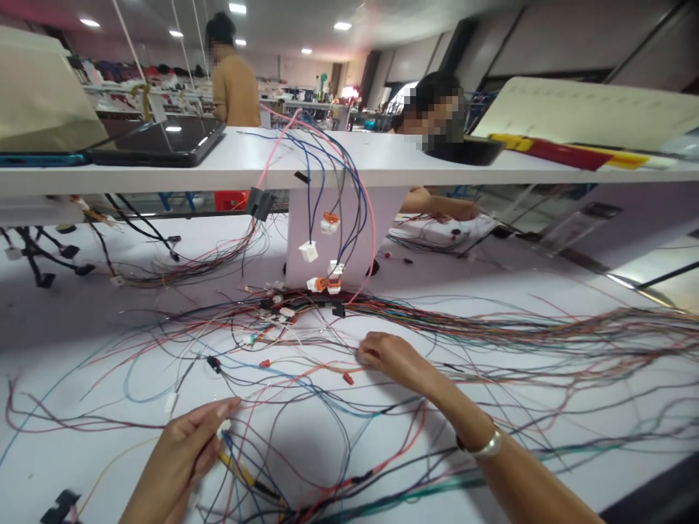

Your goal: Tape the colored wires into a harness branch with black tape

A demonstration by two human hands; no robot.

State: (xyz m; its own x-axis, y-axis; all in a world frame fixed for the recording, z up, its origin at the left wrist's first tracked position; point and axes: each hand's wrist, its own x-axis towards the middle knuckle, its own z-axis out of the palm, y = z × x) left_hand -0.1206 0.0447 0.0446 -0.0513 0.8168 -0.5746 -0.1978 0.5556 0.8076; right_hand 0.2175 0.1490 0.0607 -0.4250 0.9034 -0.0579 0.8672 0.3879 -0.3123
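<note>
My left hand [186,455] is closed at the lower left, thumb and fingers pinching a white connector [223,428]. Blue wires and a yellow-wrapped lead [237,466] run down from that connector. Farther up and to the right, my right hand [390,356] reaches to the near edge of a long wire bundle [415,316]. Its fingers are curled together; what they hold, if anything, is hidden. Between the hands lie loose wires, a small red connector [348,378] and a black connector [214,364]. Another white connector [171,402] rests above my left hand.
A raised white shelf [349,156] crosses in front, with wires and white and orange connectors [329,222] hanging over its edge. On it lie a dark tablet [158,142] and a black bowl [464,151]. Another person's hand [456,209] works beyond; someone else [236,80] stands farther back.
</note>
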